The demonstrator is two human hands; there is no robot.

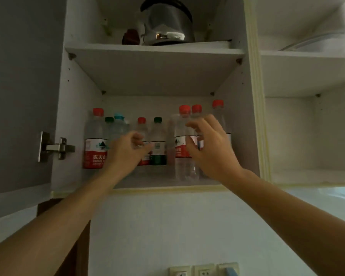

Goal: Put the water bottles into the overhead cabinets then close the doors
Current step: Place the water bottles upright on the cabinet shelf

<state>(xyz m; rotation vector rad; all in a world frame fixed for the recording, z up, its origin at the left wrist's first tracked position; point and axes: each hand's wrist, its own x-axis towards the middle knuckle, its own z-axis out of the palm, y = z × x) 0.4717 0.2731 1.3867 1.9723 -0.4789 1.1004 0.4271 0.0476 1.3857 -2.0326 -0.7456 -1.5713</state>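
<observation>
Several water bottles stand on the lower shelf point(163, 183) of an open overhead cabinet. A tall red-capped bottle point(95, 140) is at the far left, a blue-capped one point(119, 126) beside it, and a green-capped bottle point(157, 142) in the middle. More red-capped bottles point(182, 136) cluster at the right. My left hand point(127, 150) hovers in front of the middle bottles, fingers loosely curled, holding nothing. In front of the right cluster my right hand point(209, 144) has its fingers spread and empty. Motion blur hides whether either hand touches a bottle.
A steel kettle point(167, 24) and a small dark object point(130, 36) sit on the upper shelf. The grey cabinet door point(18, 92) stands open at left on a metal hinge point(56, 148). Another open compartment point(311, 136) lies to the right. Wall sockets point(203, 270) are below.
</observation>
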